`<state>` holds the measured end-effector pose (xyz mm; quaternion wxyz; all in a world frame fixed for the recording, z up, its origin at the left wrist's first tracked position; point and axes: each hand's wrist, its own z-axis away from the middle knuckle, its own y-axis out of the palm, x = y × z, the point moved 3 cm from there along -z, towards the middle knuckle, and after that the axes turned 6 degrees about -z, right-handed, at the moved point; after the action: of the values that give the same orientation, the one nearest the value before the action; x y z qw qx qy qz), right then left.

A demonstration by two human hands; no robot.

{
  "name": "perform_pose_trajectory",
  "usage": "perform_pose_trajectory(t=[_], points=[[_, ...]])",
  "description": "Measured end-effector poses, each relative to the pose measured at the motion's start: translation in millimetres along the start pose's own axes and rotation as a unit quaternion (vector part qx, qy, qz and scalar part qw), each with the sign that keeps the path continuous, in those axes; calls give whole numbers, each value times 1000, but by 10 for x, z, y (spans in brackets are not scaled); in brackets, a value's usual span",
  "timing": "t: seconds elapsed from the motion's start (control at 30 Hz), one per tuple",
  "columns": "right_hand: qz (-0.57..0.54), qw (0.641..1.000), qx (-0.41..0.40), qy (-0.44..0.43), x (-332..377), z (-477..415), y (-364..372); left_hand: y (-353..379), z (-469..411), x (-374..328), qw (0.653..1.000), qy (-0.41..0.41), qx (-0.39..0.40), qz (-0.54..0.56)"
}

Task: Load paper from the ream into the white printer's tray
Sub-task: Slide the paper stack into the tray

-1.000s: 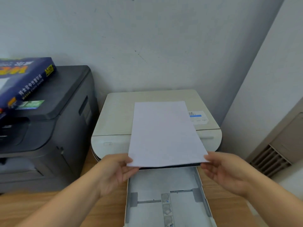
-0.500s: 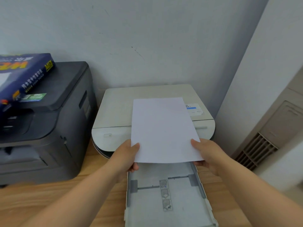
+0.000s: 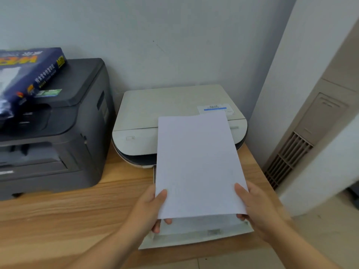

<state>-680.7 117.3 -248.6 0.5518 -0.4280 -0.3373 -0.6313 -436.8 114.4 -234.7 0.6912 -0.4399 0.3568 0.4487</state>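
Observation:
A stack of white paper (image 3: pixel 196 164) hangs above the pulled-out tray (image 3: pixel 194 239) of the white printer (image 3: pixel 167 109). My left hand (image 3: pixel 149 208) grips its lower left edge, thumb on top. At the lower right edge my right hand (image 3: pixel 256 206) holds it the same way. The sheets cover most of the tray; only the tray's front lip shows. The blue ream (image 3: pixel 27 74) lies on the dark printer at the far left.
A dark grey printer (image 3: pixel 58 129) stands left of the white one on the wooden table (image 3: pixel 68 210). A wall runs behind both. To the right is a white wall corner with a beige vent panel (image 3: pixel 291 158).
Both hands have drawn the paper toward me and lowered it over the tray. The view has also tilted down, so the tray's front lip shows now.

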Motion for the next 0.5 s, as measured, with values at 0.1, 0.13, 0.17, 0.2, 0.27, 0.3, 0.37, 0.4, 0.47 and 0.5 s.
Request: perform_pose_trajectory(t=[0.1, 0.13, 0.17, 0.2, 0.27, 0.3, 0.37, 0.4, 0.47, 0.5], points=[[-48, 999, 0, 17, -303, 192, -91, -76, 130, 271, 995, 23, -80, -47], [-66, 998, 0, 24, -388, 268, -116, -129, 158, 382, 984, 51, -119, -120], [-70, 997, 5, 34, -496, 329, -152, -174, 181, 494, 966, 68, -153, -195], [-66, 997, -1, 44, -591, 393, -186, -212, 196, 612, 947, 66, -175, -261], [-47, 997, -4, 59, -772, 538, -241, -240, 207, 871, 925, 17, -181, -335], [-41, 997, 2, 70, -866, 613, -263, -228, 216, 975, 916, -9, -171, -362], [-31, 996, -28, 75, -995, 734, -324, -181, 241, 1096, 902, -36, -155, -401], [-21, 996, -37, 78, -1049, 782, -351, -158, 250, 1131, 899, -40, -156, -407], [-9, 996, -28, 82, -1081, 918, -378, -140, 254, 1163, 896, -47, -169, -408], [-4, 997, -21, 77, -1149, 978, -416, -135, 255, 1167, 895, -46, -174, -408]])
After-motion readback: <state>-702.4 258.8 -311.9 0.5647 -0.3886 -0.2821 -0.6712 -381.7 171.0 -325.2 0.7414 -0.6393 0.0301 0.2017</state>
